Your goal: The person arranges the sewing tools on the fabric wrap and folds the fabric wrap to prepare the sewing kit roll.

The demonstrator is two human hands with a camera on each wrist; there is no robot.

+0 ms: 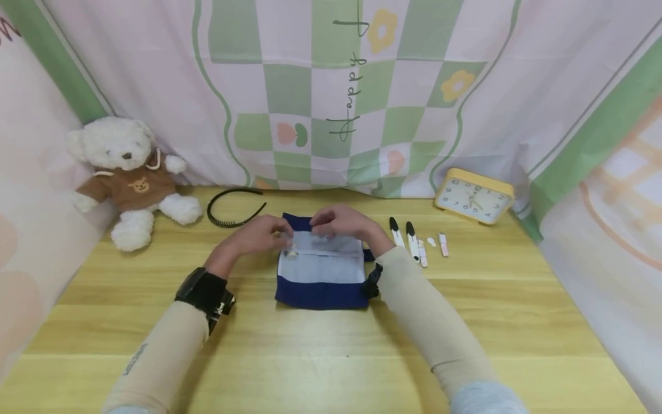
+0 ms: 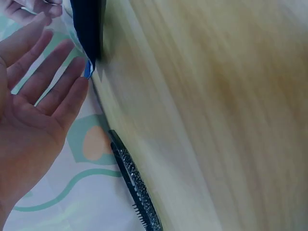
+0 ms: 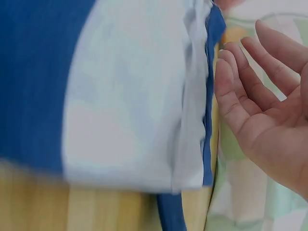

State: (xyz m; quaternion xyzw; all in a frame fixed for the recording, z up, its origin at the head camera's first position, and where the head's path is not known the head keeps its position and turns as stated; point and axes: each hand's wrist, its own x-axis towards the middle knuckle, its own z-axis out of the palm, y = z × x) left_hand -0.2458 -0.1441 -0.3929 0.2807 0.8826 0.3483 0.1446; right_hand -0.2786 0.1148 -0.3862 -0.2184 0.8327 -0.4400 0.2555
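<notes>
A navy blue fabric pouch (image 1: pixel 322 296) lies spread out on the table, its pale grey-white lining (image 1: pixel 331 270) facing up with a pocket seam across it. At the upper left corner of the pouch is my left hand (image 1: pixel 258 234); in the left wrist view its fingers are spread, with nothing between them. A small pale item (image 1: pixel 292 252) sits on the lining just below those fingertips. Over the far edge hovers my right hand (image 1: pixel 343 221), its fingers loosely bent and holding nothing in the right wrist view. A dark blue strap (image 3: pixel 172 211) sticks out from the pouch's right side.
Right of the pouch lie two black-and-white slim tools (image 1: pixel 412 238), small pale clips (image 1: pixel 443 244) and a white piece (image 1: pixel 431 242). A yellow clock (image 1: pixel 474 195) stands behind them. A black toothed headband (image 1: pixel 219 221) and a white teddy bear (image 1: pixel 135 178) are at the left, before a curtain (image 1: pixel 289 86).
</notes>
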